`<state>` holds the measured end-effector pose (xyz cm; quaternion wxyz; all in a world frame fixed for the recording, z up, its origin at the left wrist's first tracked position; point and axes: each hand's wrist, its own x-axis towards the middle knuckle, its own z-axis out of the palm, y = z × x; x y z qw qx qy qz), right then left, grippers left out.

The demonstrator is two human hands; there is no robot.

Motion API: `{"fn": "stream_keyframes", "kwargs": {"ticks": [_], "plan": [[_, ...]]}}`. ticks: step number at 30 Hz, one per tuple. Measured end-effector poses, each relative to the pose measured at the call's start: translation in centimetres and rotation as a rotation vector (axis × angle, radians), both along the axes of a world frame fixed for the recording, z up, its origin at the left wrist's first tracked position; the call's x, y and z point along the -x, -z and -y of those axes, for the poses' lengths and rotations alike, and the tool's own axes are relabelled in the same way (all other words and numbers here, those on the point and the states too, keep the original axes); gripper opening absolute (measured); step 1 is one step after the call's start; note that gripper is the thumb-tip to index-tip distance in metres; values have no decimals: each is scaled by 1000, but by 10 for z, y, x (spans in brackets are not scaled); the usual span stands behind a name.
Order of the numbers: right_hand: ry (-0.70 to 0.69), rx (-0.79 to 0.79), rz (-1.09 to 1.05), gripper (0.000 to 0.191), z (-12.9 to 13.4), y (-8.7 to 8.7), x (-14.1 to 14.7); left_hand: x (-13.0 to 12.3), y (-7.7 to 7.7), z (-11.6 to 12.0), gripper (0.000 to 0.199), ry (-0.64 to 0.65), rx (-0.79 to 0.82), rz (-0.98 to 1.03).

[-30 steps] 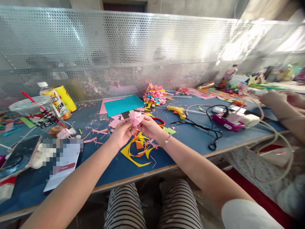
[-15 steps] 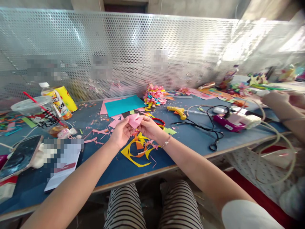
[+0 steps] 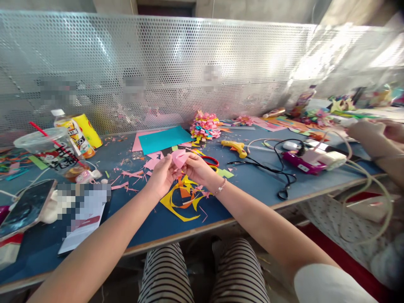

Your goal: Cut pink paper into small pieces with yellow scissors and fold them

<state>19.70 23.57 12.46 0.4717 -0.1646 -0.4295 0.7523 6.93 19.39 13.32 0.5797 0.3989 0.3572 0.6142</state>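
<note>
A small piece of folded pink paper (image 3: pixel 179 159) is pinched between both my hands above the table. My left hand (image 3: pixel 162 174) grips its left side, and my right hand (image 3: pixel 198 169), below a bracelet, grips its right side. The fingertips under the paper are partly hidden. Beneath my hands lie yellow paper scraps (image 3: pixel 176 206) with orange ones among them. Scissors with red and yellow handles (image 3: pixel 211 160) lie just behind my right hand, partly covered. Pink paper strips (image 3: pixel 132 173) are scattered to the left of my left hand.
Teal paper (image 3: pixel 166 140) and a paper-strip ball (image 3: pixel 205 126) are at the back. A yellow glue gun (image 3: pixel 234 147), black cable (image 3: pixel 268 168) and purple power strip (image 3: pixel 304 163) lie right. A plastic cup (image 3: pixel 52 147), bottle (image 3: pixel 77 134) and phone (image 3: pixel 30 206) stand or lie left. Another person's hands (image 3: pixel 372 130) are far right.
The pink paper has turned a little in my fingers and shows a more pointed, folded shape. Both hands stay in nearly the same place.
</note>
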Motion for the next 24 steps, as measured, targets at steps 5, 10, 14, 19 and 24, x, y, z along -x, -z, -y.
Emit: {"fn": "stream_keyframes", "kwargs": {"ticks": [5,10,14,19,24], "plan": [[69,-76,34,16,6,-7,0,7,2,2,30,-418,-436,-501],[76,-111,61,20,11,-12,2,9,-3,8,13,-427,-589,-730],[84,-135,82,21,9,-9,4,8,-2,6,14,-415,-526,-687],[134,-186,116,19,5,-5,5,6,2,1,18,-341,-416,-570],[142,-120,107,21,7,-8,6,5,1,3,26,-254,-343,-445]]}}
